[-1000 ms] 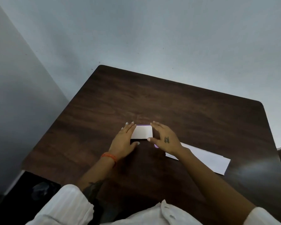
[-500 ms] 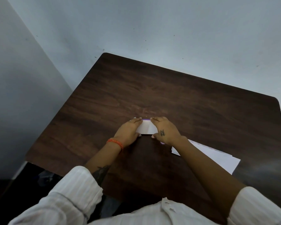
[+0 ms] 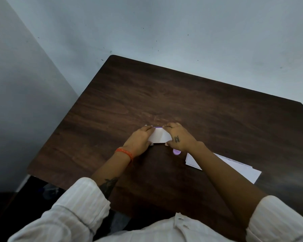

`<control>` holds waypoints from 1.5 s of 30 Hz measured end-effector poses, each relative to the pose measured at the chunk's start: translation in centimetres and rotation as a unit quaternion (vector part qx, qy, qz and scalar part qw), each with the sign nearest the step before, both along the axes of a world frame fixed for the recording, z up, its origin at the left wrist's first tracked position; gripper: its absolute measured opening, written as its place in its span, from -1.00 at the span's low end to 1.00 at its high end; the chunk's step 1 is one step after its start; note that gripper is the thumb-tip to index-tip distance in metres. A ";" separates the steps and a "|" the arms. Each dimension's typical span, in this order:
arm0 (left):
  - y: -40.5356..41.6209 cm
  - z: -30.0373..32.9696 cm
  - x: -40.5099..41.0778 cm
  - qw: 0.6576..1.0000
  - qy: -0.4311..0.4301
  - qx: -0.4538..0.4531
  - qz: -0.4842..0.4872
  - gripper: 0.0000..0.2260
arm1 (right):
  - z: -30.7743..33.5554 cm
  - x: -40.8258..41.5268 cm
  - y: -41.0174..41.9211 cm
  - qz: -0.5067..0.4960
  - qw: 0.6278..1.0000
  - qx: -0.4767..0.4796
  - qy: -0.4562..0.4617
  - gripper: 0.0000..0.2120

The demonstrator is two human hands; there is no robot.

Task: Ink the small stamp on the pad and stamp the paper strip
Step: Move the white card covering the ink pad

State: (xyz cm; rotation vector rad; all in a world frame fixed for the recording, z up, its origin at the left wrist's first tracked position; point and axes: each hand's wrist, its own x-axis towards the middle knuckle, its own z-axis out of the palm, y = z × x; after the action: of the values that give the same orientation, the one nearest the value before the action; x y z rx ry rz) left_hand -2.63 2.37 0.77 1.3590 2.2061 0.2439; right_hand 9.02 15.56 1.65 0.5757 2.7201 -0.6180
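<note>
Background: pale grey-blue walls with small dark specks are seen across the top of the frame, meeting in a corner at the upper left.
Surface: a dark wood-grain tabletop [image 3: 208,105] with rounded corners fills the middle of the frame.
Ink pad: a small white box [image 3: 159,135] with a thin purple edge along its far side is seen at the centre of the frame, lying on the tabletop between the two hands; whether it is the pad's case cannot be told for certain.
Left hand: the left hand [image 3: 138,142] is laid against the left end of the white box, fingers curled over its far corner and thumb at its near corner.
Right hand: the right hand [image 3: 179,137] is set against the right end of the box in the same way, with a small dark tattoo visible on its back.
Fingers: on both hands they are bent and closed around the ends of the box, which is gripped from either side; how firmly cannot be told.
Small stamp: a rounded lilac object [image 3: 176,152] is seen just below the right hand, at the wrist, resting on the tabletop; only part of it shows.
Paper strip: a long white strip [image 3: 238,169] is laid on the tabletop at the right of centre, slanting toward the lower right, its left end partly covered by the right forearm.
Wrist: an orange band [image 3: 125,153] is worn on the left wrist.
Clothing: white ribbed sleeves [image 3: 73,212], pushed up the forearms, are seen along the bottom of the frame.
</note>
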 end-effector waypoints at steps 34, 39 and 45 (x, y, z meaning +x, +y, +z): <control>-2.7 2.5 -2.9 0.997 0.028 0.064 0.038 -0.37 | 2.3 -1.8 -0.3 0.075 0.992 0.020 0.095 -0.37; -5.8 2.5 -3.4 0.992 0.047 0.085 0.081 -0.38 | 2.3 -3.5 -2.5 0.105 0.990 0.014 0.098 -0.38; -8.9 0.5 -3.5 0.986 0.040 0.095 0.128 -0.38 | 0.7 -5.1 -5.2 0.137 0.988 0.020 0.072 -0.36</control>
State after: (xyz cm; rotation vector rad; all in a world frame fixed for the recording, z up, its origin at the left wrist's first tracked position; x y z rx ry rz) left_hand -6.12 -6.56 1.29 1.1939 2.4778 0.5126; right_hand 3.93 10.32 2.39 0.1644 2.8810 -0.5549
